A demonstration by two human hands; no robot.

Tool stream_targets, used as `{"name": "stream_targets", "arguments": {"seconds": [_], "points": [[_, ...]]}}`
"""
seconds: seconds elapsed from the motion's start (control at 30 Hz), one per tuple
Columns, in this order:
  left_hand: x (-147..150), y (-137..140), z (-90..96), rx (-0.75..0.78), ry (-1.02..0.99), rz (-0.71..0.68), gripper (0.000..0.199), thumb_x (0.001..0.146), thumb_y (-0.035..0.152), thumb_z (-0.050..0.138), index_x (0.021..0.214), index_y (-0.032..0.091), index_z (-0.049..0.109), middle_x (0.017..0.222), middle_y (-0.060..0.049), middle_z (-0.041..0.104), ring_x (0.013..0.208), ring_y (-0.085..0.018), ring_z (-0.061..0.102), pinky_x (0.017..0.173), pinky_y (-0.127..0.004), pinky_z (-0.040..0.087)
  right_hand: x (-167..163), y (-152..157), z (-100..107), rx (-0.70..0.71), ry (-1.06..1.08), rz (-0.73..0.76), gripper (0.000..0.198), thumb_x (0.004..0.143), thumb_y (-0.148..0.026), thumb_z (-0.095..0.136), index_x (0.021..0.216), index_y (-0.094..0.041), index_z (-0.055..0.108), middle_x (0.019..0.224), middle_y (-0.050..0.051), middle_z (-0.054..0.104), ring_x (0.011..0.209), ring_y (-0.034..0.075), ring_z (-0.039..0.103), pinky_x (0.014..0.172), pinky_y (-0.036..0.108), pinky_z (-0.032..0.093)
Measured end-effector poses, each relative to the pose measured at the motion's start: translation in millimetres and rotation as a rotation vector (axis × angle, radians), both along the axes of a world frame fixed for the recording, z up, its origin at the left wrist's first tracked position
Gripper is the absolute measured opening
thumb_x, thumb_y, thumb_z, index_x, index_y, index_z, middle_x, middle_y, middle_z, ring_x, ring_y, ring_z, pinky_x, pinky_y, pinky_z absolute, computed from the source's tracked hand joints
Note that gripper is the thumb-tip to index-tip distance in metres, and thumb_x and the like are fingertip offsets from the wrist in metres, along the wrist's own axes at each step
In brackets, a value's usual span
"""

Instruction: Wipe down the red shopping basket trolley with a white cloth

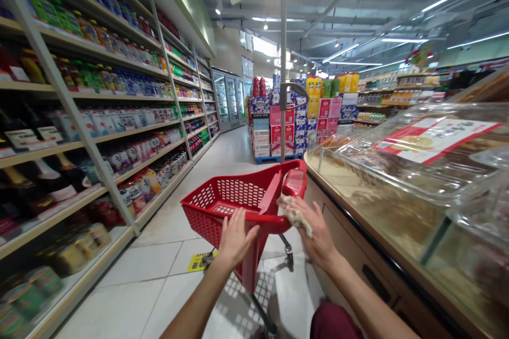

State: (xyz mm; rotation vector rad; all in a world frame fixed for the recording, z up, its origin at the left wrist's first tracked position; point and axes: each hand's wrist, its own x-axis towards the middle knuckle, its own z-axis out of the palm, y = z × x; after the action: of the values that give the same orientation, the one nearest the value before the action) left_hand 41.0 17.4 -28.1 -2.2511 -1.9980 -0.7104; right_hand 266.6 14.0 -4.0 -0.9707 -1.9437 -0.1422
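A red plastic shopping cart (202,217) with perforated basket walls stands in front of me, on dark legs with casters. My left hand (235,237) holds its near rim, fingers over the edge and thumb toward the right. At the cart's right corner, my right hand (316,230) presses a crumpled off-white cloth (295,213) against the red handle end. Its fingers bend around the cloth, with part of it poking out below. A red block-shaped part (295,183) and a grey pole (283,132) with a hook rise just beyond the cloth.
Shelves of bottles and cans (119,95) line the left side. On the right, a display counter (358,212) holds clear plastic food boxes (433,143). Stacked drink cartons (282,130) stand ahead, near glass-door fridges (228,98). A yellow floor sticker (196,262) lies under the cart.
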Motion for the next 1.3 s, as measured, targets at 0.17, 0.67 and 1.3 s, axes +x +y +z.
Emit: {"name": "stream_targets", "arguments": {"seconds": [0.17,0.67,1.3], "points": [[19.7,-3.8,0.7,-0.006,0.048,-0.063,0.061,0.081,0.044,0.032,0.126,0.003,0.032,0.133,-0.017,0.036,0.126,-0.024,0.027,0.104,-0.045,0.022,-3.1,0.7,-2.9,0.012,0.09,-0.13,0.035,0.083,-0.021,0.037,0.115,-0.022,0.051,0.12,0.009,0.053,0.116,0.023,0.043,0.098,0.048,0.023],[7.8,-7.7,-12.4,-0.112,0.133,-0.045,0.061,0.076,0.036,0.039,0.13,0.008,0.028,0.137,-0.014,0.028,0.128,-0.024,0.024,0.104,-0.047,0.018,1.2,-3.3,-19.5,0.139,-0.162,-0.141,0.045,0.078,-0.01,0.037,0.119,-0.023,0.047,0.122,0.006,0.052,0.119,0.021,0.039,0.102,0.047,0.013],[2.7,-7.3,-40.5,-0.102,-0.002,-0.147,0.065,0.069,0.019,0.041,0.132,0.015,0.024,0.139,-0.012,0.028,0.128,-0.023,0.022,0.102,-0.055,0.014,-0.1,47.7,-28.0,0.113,-0.166,-0.285,0.043,0.076,-0.006,0.037,0.113,-0.02,0.054,0.12,0.008,0.053,0.118,0.023,0.04,0.099,0.046,0.02]]}}
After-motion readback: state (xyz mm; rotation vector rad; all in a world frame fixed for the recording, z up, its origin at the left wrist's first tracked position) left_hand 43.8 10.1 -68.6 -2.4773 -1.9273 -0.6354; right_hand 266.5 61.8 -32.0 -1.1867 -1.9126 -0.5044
